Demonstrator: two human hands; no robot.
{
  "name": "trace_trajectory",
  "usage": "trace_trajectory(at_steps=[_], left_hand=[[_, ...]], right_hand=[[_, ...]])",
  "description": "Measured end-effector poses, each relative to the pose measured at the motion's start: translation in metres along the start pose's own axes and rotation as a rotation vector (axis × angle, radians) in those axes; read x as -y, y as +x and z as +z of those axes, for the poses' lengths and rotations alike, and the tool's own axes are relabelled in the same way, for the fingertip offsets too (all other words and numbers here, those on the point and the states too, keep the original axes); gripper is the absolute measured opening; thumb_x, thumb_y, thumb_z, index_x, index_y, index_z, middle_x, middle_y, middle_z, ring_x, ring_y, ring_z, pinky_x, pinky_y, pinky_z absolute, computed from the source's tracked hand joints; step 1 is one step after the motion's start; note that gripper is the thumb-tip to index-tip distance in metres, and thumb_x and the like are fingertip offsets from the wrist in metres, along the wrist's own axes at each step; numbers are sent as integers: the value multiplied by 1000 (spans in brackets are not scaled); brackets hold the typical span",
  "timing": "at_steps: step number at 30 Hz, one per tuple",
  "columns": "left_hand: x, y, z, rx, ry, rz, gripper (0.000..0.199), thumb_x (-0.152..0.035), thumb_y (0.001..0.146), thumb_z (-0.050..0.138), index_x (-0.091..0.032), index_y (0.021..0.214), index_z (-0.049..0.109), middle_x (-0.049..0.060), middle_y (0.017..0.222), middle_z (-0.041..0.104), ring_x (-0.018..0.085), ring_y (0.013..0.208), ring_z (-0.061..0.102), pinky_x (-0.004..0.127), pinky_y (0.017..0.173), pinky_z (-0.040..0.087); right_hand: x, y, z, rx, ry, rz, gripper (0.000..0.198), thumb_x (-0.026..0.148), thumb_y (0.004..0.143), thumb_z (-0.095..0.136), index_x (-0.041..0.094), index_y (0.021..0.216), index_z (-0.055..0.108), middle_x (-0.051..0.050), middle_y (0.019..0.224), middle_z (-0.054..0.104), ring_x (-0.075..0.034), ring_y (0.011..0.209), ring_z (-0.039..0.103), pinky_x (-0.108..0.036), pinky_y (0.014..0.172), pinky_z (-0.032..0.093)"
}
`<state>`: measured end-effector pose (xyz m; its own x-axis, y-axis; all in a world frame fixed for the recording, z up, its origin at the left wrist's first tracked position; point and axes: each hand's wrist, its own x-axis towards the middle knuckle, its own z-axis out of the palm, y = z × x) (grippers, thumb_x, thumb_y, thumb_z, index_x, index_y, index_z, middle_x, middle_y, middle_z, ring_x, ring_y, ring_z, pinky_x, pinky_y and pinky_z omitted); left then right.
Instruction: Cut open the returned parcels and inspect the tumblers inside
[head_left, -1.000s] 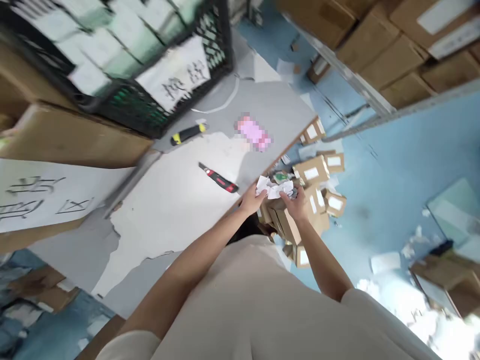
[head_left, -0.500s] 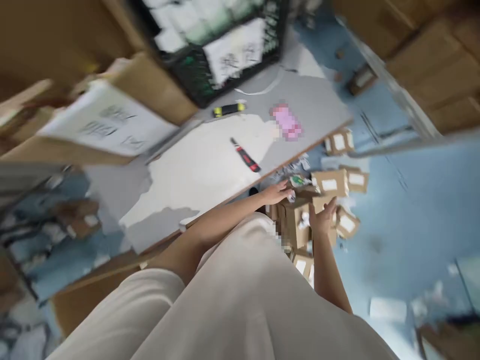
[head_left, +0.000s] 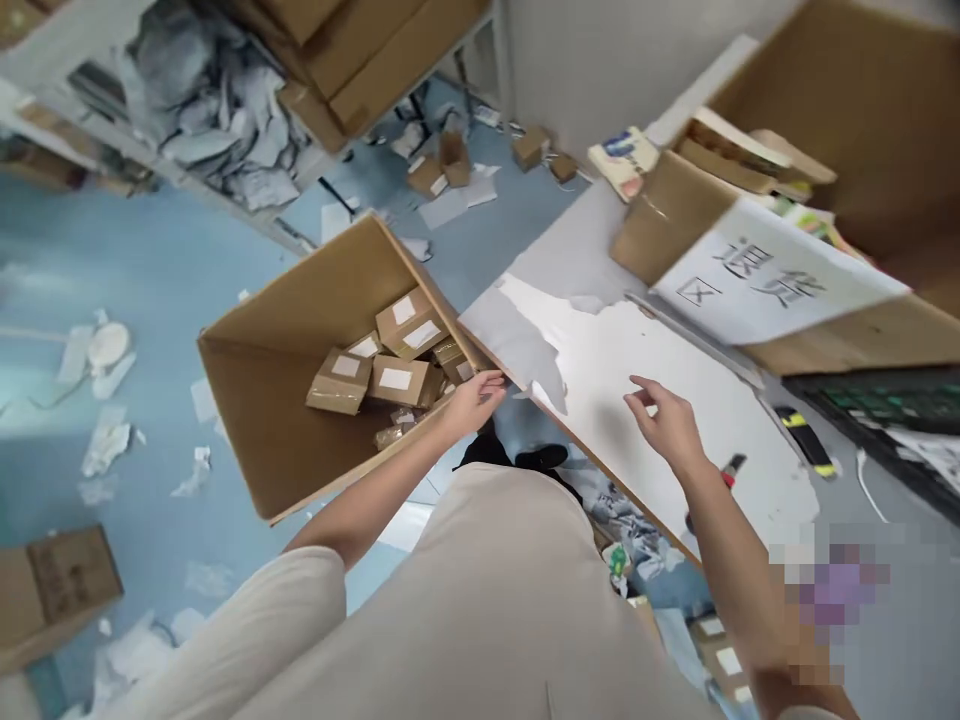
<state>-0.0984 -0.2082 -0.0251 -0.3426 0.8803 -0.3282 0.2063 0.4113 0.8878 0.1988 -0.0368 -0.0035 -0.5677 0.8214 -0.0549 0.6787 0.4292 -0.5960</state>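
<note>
My left hand [head_left: 478, 398] is at the right rim of a large open cardboard box [head_left: 277, 390], close to the table corner; its fingers are stretched out and nothing shows in them. Whether it touches the rim I cannot tell. Several small taped cartons [head_left: 395, 378] with white labels lie inside the box. Over the white table [head_left: 592, 350] hangs my right hand [head_left: 666, 420], thumb and forefinger apart, with nothing between them. A red and black utility knife [head_left: 733, 468] is partly hidden behind my right forearm. Farther right lies a black and yellow tool [head_left: 806, 440].
A carton with a handwritten paper sign [head_left: 780, 275] stands at the table's back, beside a black crate [head_left: 900, 400]. Crumpled paper [head_left: 225, 120] fills a shelf at upper left. Paper scraps [head_left: 109, 440] litter the blue floor. A pixelated purple item [head_left: 836, 590] is at lower right.
My view has swung left, bringing the large box of cartons into sight. Both hands have left the cartons beside the table; the left is now by the box rim, the right over the tabletop.
</note>
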Motion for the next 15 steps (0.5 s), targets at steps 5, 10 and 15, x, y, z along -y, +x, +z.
trace_trajectory(at_steps=[5,10,15], left_hand=[[96,-22,-119,-193,-21,-334,59,-49,77,67,-15,124,56,15,122,66,26,106,66,39,96,51],[213,-25,-209,-344,-90,-767,49,-41,65,79,-18,106,65,13,108,71,32,114,62,40,98,47],[318,-28,-271,-570,-246,-1048,85,-60,66,73,-7,129,49,29,129,56,41,120,55,52,90,50]], right_hand=[[131,103,72,461,-184,-284,44,34,92,50,18,133,54,-10,113,70,-24,93,68,-37,84,53],[248,165,193,730,-216,-473,48,28,91,51,17,138,49,-13,130,62,-26,112,63,-38,95,49],[289,211,336,1036,-234,-269,44,27,91,54,18,133,55,-8,115,70,-20,102,66,-31,92,49]])
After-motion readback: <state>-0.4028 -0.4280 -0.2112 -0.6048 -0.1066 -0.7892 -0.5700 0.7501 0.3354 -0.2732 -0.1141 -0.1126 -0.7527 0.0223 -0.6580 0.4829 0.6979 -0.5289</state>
